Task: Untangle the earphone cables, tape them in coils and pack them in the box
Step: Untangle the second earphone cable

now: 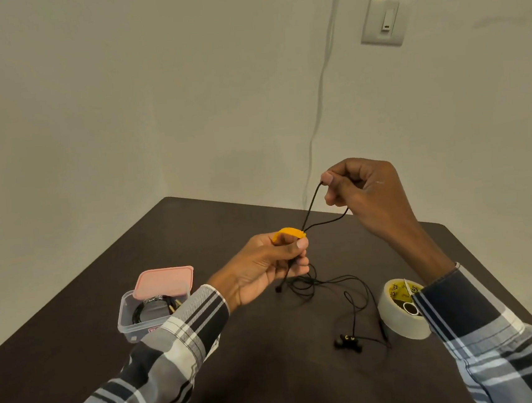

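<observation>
A thin black earphone cable runs from both my hands down onto the dark table, ending in two black earbuds. My left hand is closed on the cable together with a small orange piece above the table's middle. My right hand, higher and to the right, pinches a loop of the same cable between thumb and fingers. A clear plastic box at the left holds a coiled black cable; its pink lid leans across the far rim.
A roll of pale tape stands at the right, partly behind my right sleeve. A white wire hangs down the wall behind the table, beside a wall switch. Table edges run diagonally at left and right.
</observation>
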